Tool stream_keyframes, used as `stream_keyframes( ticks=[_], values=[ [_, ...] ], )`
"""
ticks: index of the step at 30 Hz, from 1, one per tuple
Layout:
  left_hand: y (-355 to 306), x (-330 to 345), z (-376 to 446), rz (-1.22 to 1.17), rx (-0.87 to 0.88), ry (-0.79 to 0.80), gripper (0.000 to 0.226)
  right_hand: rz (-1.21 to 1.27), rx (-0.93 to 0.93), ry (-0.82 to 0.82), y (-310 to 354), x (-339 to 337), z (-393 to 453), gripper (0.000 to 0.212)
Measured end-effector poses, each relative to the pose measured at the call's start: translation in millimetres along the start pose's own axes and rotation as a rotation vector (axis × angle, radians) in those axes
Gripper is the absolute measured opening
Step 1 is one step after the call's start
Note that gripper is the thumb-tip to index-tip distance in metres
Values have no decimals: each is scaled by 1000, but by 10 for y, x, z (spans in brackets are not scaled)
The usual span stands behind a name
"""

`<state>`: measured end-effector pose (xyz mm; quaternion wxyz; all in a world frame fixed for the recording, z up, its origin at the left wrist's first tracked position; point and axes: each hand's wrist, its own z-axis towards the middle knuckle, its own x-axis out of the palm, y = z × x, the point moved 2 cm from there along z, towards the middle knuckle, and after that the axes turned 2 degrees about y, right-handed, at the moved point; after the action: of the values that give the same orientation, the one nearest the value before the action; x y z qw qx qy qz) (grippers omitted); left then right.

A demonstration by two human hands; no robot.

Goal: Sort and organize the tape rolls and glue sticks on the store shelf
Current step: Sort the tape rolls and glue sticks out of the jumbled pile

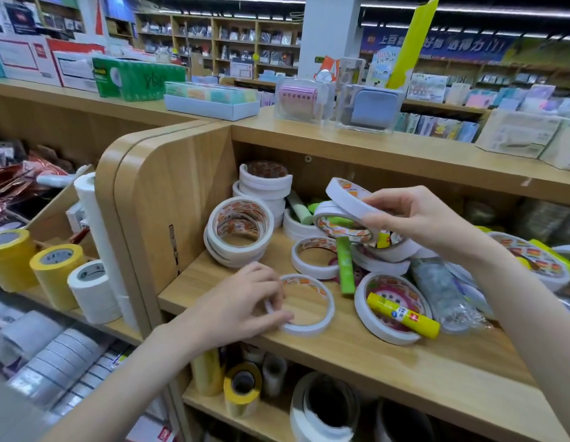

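Observation:
Many white tape rolls lie loose on a wooden shelf (357, 355). My left hand (242, 301) grips the near-left rim of a thin flat roll (322, 320) lying at the shelf's front. My right hand (421, 218) holds two thin white rolls (344, 199) up above the pile, one tilted over the other. A yellow glue stick (405, 315) lies across a wide roll (370, 317). A green glue stick (346, 269) lies between rolls. Stacked rolls (239, 231) lean at the left, and a taller stack (264, 183) stands in the back corner.
The shelf's wooden side panel (169, 199) rises on the left. Beyond it stand yellow tape rolls (54, 269) and white tape rolls (92, 291). A clear plastic pack (437, 291) lies right of the pile. Larger rolls (325, 406) fill the shelf below. Display boxes (303, 100) sit on top.

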<state>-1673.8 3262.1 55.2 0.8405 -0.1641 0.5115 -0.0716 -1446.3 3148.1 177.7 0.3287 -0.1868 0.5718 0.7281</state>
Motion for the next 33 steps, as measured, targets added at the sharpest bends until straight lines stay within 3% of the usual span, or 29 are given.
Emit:
stream_keyframes(
  ticks=[3, 7, 9, 11, 14, 17, 23, 29, 33],
  values=[
    [119, -122, -155, 186, -44, -136, 31, -70, -76, 11, 3, 181, 67, 18],
    [88, -130, -258, 511, -160, -349, 25, -482, -260, 148, -102, 734, 243, 27],
    [28, -97, -247, 510, -221, -426, 22, -690, -223, 229, -185, 901, 311, 33],
    [-3, -67, -250, 415, -236, -483, 21, -743, -137, 274, -242, 877, 298, 40],
    [-67, -19, -254, 313, -184, -458, 29, -670, -179, 142, -224, 677, 173, 46],
    [-175, -16, -159, 323, -126, -407, 34, -718, -92, 64, -268, 438, 202, 41],
    [-341, -175, 299, 462, -81, -395, 34, -1172, -7, 288, -359, 461, 600, 72],
    [-239, -324, 568, 505, -135, -285, 35, -1284, -180, 189, -448, 489, 713, 48],
    [-158, -512, 669, 404, -169, -250, 27, -1055, -205, 46, -432, 421, 677, 31]
  ],
)
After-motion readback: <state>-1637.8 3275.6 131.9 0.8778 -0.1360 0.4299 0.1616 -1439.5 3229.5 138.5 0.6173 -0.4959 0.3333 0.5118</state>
